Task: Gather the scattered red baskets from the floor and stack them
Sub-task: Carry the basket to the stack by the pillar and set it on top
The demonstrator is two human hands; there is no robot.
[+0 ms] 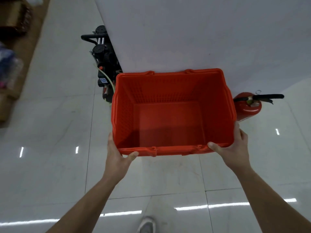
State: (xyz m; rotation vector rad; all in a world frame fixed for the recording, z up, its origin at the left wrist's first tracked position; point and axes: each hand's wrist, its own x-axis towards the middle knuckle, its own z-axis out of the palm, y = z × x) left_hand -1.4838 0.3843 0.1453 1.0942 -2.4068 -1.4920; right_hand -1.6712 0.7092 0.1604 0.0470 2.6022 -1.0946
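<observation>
A red plastic basket (173, 91) with perforated walls fills the middle of the view, its open top facing me and its inside empty. Layered rims along its left side suggest it sits nested in other red baskets. My left hand (117, 152) grips the near left corner, thumb on the front rim. My right hand (232, 147) grips the near right corner the same way. The basket's far edge stands against a white wall.
A black wheeled machine (104, 64) with a yellowish hose stands left of the basket by the wall. A red fire extinguisher (249, 106) sits at its right. Cardboard boxes (6, 101) line the far left. My shoe (146, 224) shows on the glossy white tile floor.
</observation>
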